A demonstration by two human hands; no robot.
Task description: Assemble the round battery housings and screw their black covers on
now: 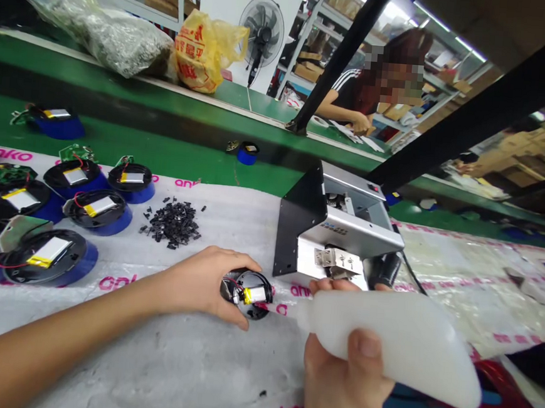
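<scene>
Two hands show in my head view, both occupied. The left hand [210, 281] curves in a wide C, thumb and fingers well apart, gripping a round black housing [257, 312] over the sheet [185, 348], its battery [256, 295] facing up. The right hand [348, 373] is wrapped round a white bottle [413, 341], fingers bent to its girth, the nozzle [280, 308] pointing leftward at the housing between the hands; whether its tip touches, I cannot tell. I'd judge a light, even pressure on the bottle best, with the left grip firm and the tip clear of the left thumb. Pink letters on the sheet around the left hand read something like "anko", partly cut off. Far beyond that hand, a yellow bag [199, 53] bears blurred red characters; just beyond the right, a machine [359, 241] carries lettering too small to read.
</scene>
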